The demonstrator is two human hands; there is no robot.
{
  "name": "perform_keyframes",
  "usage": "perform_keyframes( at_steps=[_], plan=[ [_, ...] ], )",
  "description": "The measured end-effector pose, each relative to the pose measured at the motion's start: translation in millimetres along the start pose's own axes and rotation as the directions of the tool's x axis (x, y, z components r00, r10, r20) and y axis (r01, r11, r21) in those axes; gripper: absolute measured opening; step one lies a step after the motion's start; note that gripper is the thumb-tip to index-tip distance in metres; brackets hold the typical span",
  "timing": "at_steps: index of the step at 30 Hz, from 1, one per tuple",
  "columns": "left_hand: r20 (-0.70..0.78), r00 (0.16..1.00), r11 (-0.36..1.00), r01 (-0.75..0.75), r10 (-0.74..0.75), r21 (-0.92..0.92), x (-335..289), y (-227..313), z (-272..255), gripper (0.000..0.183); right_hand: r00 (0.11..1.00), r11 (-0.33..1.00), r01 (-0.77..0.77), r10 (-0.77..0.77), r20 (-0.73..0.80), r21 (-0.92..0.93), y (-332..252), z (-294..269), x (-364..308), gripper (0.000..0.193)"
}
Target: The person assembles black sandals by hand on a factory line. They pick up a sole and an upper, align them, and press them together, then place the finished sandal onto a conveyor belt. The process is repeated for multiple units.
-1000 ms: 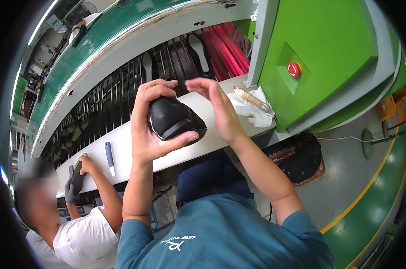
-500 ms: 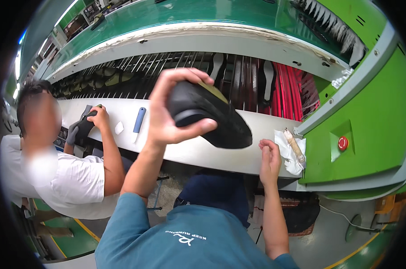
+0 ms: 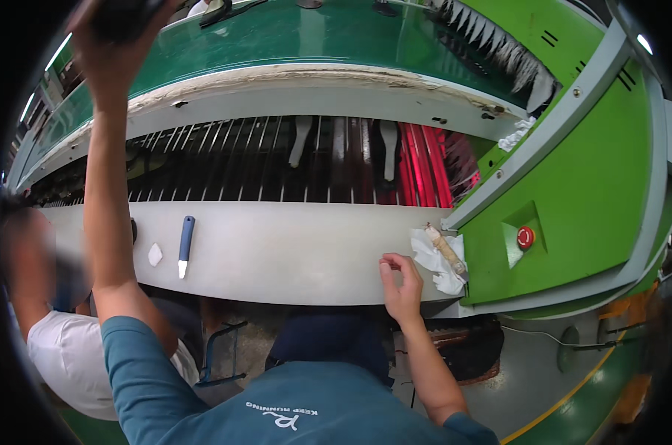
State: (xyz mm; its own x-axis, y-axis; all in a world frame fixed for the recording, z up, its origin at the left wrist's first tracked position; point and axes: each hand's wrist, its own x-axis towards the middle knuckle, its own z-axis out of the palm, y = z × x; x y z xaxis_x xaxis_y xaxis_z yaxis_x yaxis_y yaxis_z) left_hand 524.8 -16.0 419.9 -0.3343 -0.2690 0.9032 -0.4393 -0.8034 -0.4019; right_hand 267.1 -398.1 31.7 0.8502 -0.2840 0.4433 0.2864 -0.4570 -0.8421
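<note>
I see the green machine (image 3: 588,185) over the grey shelf (image 3: 291,252). My left hand (image 3: 110,55) is raised high, closed around a dark shoe (image 3: 124,13); my right hand (image 3: 401,285) rests on the shelf edge, fingers curled, empty, near a white rag (image 3: 434,261) and a blue-handled tool (image 3: 185,245)

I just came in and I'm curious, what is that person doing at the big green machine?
The person is reaching the left hand high up, gripping a dark thing at the top edge of the view; only part of it shows. The right hand rests on the grey shelf near a crumpled white cloth. A blue-handled tool lies on the shelf. Another person sits alongside on the left.
</note>
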Motion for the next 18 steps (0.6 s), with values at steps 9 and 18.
perform_keyframes(
  at_steps=[9,18],
  plan=[
    [0.700,0.614,0.796,0.596,-0.365,-0.108,-165.0,-58.0,81.8,0.048,1.000,0.997,-0.014,0.015,0.007,-0.069,9.2,-6.0,-1.0,0.021],
    [0.675,0.636,0.806,0.582,-0.373,-0.103,-170.5,-30.2,73.7,0.036,0.982,0.979,0.184,-0.187,-0.039,-0.088,-38.6,-39.3,97.7,0.022]
  ],
)
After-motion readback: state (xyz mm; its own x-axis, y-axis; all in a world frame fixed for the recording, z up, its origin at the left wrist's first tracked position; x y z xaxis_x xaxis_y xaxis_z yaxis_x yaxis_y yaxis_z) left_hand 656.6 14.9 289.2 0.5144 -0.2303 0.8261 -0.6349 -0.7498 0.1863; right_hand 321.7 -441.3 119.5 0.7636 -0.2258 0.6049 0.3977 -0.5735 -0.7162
